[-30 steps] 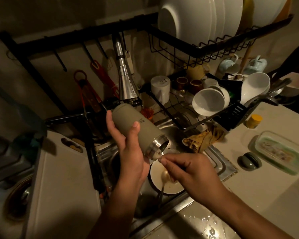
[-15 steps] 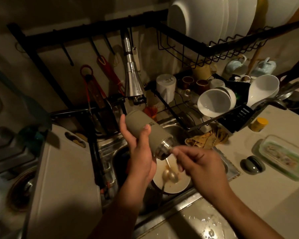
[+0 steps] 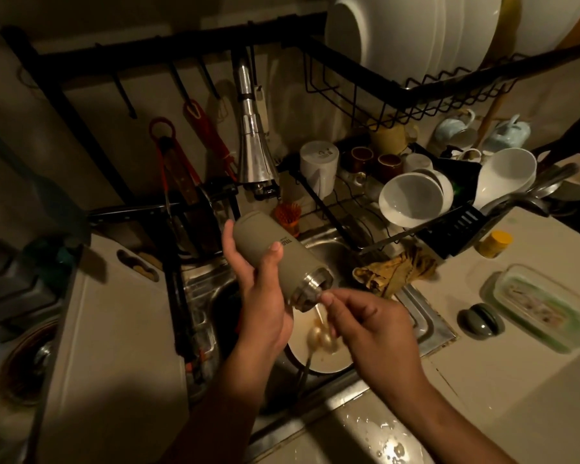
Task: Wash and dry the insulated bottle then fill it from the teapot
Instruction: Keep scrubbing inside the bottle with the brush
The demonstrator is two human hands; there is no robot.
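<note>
Fingers (image 3: 230,237) of the left hand (image 3: 265,306) wrap the far side of the insulated bottle (image 3: 262,242) and the thumb presses its near side, so the bottle is firmly grasped, held in the air above the sink (image 3: 426,316) and tilted with its steel mouth pointing down and to the right. At that mouth the right hand (image 3: 375,329) has its fingers bent and its thumb tip against the rim; whether it pinches anything there cannot be told in the dim light. A pale counter (image 3: 516,380) runs along the right and front of the sink, wet near the front edge. Over the basin stands a black two-tier dish rack (image 3: 449,92), with large white plates (image 3: 382,38) upright in its top tier. Left of the sink lies a white cutting board (image 3: 114,346). A chrome faucet (image 3: 253,155) hangs down just behind the bottle. White bowls (image 3: 412,199) lean in the lower tier of the rack. On the counter at the right sits a lidded glass container (image 3: 543,313). Inside the sink, beneath both hands, is a soiled plate (image 3: 322,361) with a spoon (image 3: 318,336) on it. A crumpled yellowish cloth (image 3: 395,269) lies on the sink's right edge. Near the container rests a small grey-green rounded cap (image 3: 481,319), and farther back a little yellow-lidded jar (image 3: 494,242).
</note>
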